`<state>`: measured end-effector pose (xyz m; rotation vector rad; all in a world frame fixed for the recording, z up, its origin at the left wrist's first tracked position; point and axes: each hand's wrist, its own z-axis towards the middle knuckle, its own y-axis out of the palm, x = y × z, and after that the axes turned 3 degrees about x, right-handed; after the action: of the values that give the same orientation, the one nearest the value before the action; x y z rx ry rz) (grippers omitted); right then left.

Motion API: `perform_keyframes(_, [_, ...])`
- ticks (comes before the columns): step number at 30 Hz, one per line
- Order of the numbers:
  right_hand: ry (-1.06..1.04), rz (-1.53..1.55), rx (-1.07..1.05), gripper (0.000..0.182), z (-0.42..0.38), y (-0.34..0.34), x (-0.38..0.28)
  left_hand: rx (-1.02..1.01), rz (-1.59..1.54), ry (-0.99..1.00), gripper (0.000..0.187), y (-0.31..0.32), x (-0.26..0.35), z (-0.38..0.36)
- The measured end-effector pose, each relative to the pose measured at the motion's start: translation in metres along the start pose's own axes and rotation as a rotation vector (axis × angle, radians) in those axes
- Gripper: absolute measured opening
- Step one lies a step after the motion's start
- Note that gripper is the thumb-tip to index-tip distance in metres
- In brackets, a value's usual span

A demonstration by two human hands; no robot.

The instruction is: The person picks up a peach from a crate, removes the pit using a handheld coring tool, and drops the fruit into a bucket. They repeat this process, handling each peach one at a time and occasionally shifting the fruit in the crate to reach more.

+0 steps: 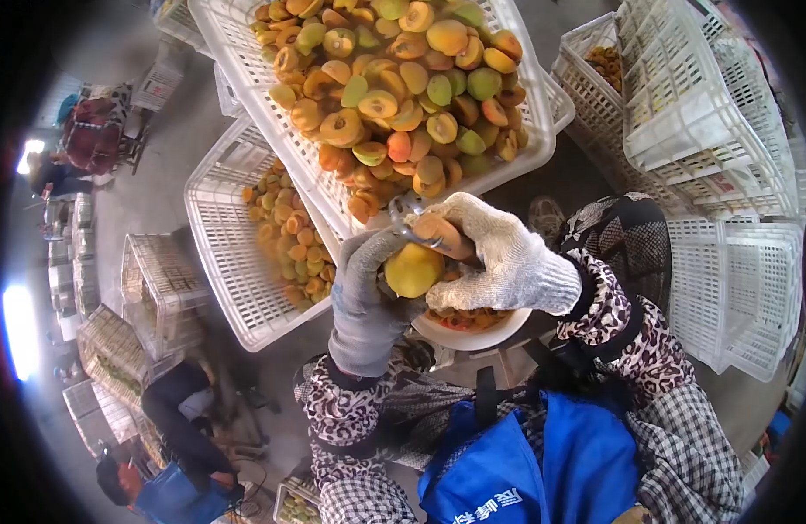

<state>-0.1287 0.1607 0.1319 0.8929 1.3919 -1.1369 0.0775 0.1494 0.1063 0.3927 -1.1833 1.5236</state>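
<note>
My left hand (365, 293), in a grey glove, is closed around a whole yellow apricot (413, 270). In a white knitted glove, my right hand (499, 253) grips a wooden-handled pitting tool (445, 234). The tool's curved metal end lies against the top of the fruit, between both hands. Directly below them is a white bowl (473, 339) with orange and reddish bits in it, partly hidden by the right hand. Just beyond the hands stands a white crate (543, 144) heaped with halved apricots (377, 105), cut faces showing on many.
A lower white crate (213, 205) at the left holds more apricot pieces. Stacked crates (682, 113) rise at the right, beside nested crates (722, 288). A person in dark clothes (172, 428) sits at lower left, near wooden-looking crates (115, 349). Another person (93, 131) is farther back.
</note>
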Motion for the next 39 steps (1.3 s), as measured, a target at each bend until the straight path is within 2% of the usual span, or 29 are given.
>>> perform_keyframes(2, [-0.076,0.018,0.023,0.066,0.001,0.001,0.007,0.029,-0.040,-0.136,0.074,0.003,0.001,-0.003])
perform_keyframes(3, [0.024,0.012,-0.019,0.065,0.001,-0.005,0.006,0.029,-0.043,-0.135,0.074,0.005,-0.001,-0.005])
perform_keyframes(5, [0.076,-0.022,-0.040,0.063,-0.002,-0.012,0.001,-0.023,-0.320,-0.152,0.070,0.011,-0.007,-0.008])
perform_keyframes(6, [0.129,-0.052,-0.066,0.062,-0.004,-0.015,0.000,-0.026,-0.325,-0.150,0.070,0.012,-0.007,-0.006])
perform_keyframes(8, [0.051,-0.023,-0.039,0.063,-0.010,-0.019,0.004,-0.202,-0.466,-0.229,0.068,0.013,-0.003,0.002])
perform_keyframes(9, [0.081,0.079,-0.064,0.063,-0.013,-0.022,0.005,-0.208,-0.472,-0.227,0.068,0.016,0.000,0.006])
perform_keyframes(10, [0.110,0.181,-0.088,0.063,-0.016,-0.025,0.007,-0.239,-0.635,-0.304,0.068,0.020,0.004,0.009])
perform_keyframes(11, [0.133,0.174,-0.119,0.063,-0.018,-0.029,0.011,-0.268,-0.798,-0.381,0.067,0.024,0.006,0.012])
perform_keyframes(12, [0.127,0.164,-0.112,0.063,-0.020,-0.034,0.012,-0.271,-0.802,-0.368,0.067,0.030,0.005,0.014])
perform_keyframes(14, [0.245,0.326,-0.007,0.062,-0.021,-0.043,0.014,-0.273,-0.672,-0.510,0.065,0.044,0.002,0.019])
perform_keyframes(15, [0.406,0.533,0.074,0.062,-0.023,-0.045,0.029,-0.266,-0.862,-0.666,0.059,0.045,0.012,0.029])
perform_keyframes(16, [0.388,0.543,0.262,0.054,-0.023,-0.049,0.041,-0.269,-0.864,-0.647,0.059,0.045,0.006,0.036])
perform_keyframes(18, [0.429,0.520,0.437,0.041,-0.023,-0.080,0.045,-0.049,-0.377,-0.698,0.050,0.038,-0.022,0.050])
perform_keyframes(19, [0.554,0.497,0.600,0.033,-0.015,-0.093,0.045,-0.043,-0.384,-0.681,0.050,0.034,-0.036,0.059])
perform_keyframes(20, [0.682,0.472,0.764,0.027,-0.006,-0.107,0.045,-0.048,0.013,-0.615,0.046,0.031,-0.049,0.068])
perform_keyframes(21, [0.620,0.453,0.843,0.025,-0.005,-0.124,0.068,-0.053,0.407,-0.535,0.045,0.034,-0.057,0.075])
perform_keyframes(22, [0.550,0.429,0.930,0.023,-0.006,-0.136,0.097,-0.050,0.393,-0.516,0.045,0.042,-0.058,0.079])
perform_keyframes(24, [0.441,0.484,1.056,0.020,0.006,-0.159,0.125,-0.398,0.822,-0.709,0.051,0.073,-0.054,0.086])
perform_keyframes(25, [0.428,0.445,1.048,0.020,0.011,-0.168,0.134,-0.397,0.899,-0.580,0.057,0.086,-0.073,0.071])
perform_keyframes(26, [0.421,0.410,1.035,0.021,0.016,-0.173,0.142,-0.393,0.897,-0.572,0.057,0.095,-0.077,0.071])
perform_keyframes(27, [0.336,0.207,0.938,0.023,0.024,-0.179,0.152,-0.360,0.860,-0.573,0.055,0.100,-0.076,0.071])
perform_keyframes(29, [0.412,0.189,0.888,0.024,0.023,-0.183,0.142,-0.331,0.845,-0.581,0.054,0.092,-0.077,0.069])
perform_keyframes(30, [0.492,0.168,0.826,0.025,0.026,-0.179,0.130,-0.271,0.753,-0.630,0.046,0.085,-0.074,0.072])
perform_keyframes(32, [0.431,0.227,0.837,0.026,0.027,-0.173,0.105,-0.199,0.678,-0.686,0.038,0.068,-0.070,0.073])
perform_keyframes(34, [0.403,0.278,0.923,0.025,0.020,-0.164,0.085,0.166,-0.399,-0.899,0.021,0.057,-0.065,0.071])
perform_keyframes(35, [0.432,0.279,0.851,0.030,0.014,-0.158,0.067,0.309,-0.685,-0.921,0.022,0.053,-0.044,0.074])
perform_keyframes(36, [0.452,0.269,0.781,0.035,0.006,-0.144,0.047,0.324,-0.689,-0.913,0.022,0.044,-0.033,0.071])
perform_keyframes(38, [0.397,0.267,0.504,0.031,-0.009,-0.111,0.025,0.303,-1.017,-0.966,0.027,0.038,-0.019,0.068])
perform_keyframes(39, [-0.098,-0.339,0.368,0.033,-0.011,-0.096,0.035,0.257,-1.087,-0.959,0.029,0.033,-0.018,0.063])
